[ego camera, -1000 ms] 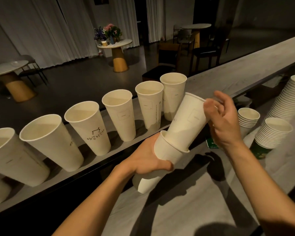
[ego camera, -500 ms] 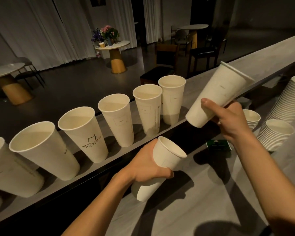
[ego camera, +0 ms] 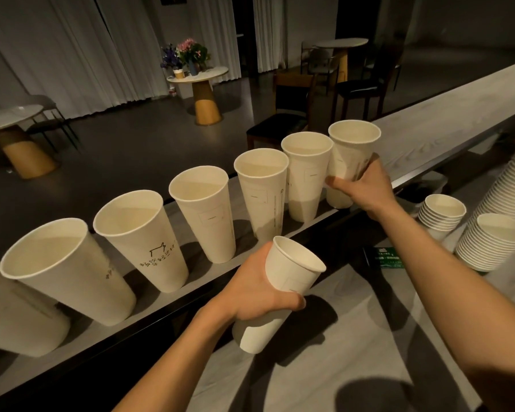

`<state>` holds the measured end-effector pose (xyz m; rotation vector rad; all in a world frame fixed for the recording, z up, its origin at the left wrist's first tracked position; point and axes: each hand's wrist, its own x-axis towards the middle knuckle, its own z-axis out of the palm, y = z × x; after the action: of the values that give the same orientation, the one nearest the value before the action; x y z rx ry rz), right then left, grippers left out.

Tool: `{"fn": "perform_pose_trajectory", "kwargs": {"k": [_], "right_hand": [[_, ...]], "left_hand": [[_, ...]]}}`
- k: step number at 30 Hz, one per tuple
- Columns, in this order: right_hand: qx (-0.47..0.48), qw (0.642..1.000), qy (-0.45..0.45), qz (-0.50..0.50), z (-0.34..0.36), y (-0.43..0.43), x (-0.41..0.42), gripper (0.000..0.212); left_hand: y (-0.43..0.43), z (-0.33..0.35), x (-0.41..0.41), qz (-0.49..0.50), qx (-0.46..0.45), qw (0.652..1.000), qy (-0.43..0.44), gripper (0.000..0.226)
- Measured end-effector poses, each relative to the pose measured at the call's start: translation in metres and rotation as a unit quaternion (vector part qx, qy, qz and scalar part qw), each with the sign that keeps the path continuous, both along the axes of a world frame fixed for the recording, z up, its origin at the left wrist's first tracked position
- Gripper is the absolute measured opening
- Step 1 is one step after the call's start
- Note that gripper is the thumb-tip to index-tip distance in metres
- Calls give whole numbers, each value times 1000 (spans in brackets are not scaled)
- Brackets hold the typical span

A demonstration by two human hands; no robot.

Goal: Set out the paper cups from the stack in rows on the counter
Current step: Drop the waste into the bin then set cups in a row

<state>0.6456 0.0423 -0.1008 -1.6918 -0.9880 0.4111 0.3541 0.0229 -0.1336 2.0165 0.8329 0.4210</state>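
Paper cups [ego camera: 202, 209] are standing upright in a row along the raised counter [ego camera: 428, 138], 6 of them showing whole, each just beside the next. The right hand [ego camera: 366, 188] is gripping the end cup [ego camera: 351, 156] at the row's right end on that counter, its fingers and thumb wrapping the lower wall. Whether the base is sitting on the surface is hard to tell, since the hand is covering part of it. The left hand [ego camera: 259, 289] is holding the stack [ego camera: 286, 281] tilted, just below the raised counter's near edge, fingers curling tight round its middle.

These cups are looking light, thin-walled and easy to dent, and tall enough to be tipping at a nudge. I judge that a gentle hold low on the wall is suiting placement, while the rolled rim is offering the stiffest place for pulling 1 free.

How many cups are nesting in the stack is not showing. At the raised counter's left end, more cups are being cut off by the frame. Below its right end, stacks of shorter cups [ego camera: 494, 242] and a green packet [ego camera: 384, 257] are lying in dim light, the packet's print unreadable.
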Motion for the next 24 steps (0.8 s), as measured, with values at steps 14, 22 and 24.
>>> {"fn": "perform_pose_trajectory", "kwargs": {"k": [14,22,24], "right_hand": [[-28,999,20,7,-7,6,2,90],[27,994,74,-80,-8,-47,-29,77],[26,997,72,-8,-11,-75,-45,49]], "left_hand": [[8,-5,-7,-2,5,1000,3,83],[0,1,-10,19,2,999,-30,87],[-3,4,-8,34,-4,997,-63,84]]}}
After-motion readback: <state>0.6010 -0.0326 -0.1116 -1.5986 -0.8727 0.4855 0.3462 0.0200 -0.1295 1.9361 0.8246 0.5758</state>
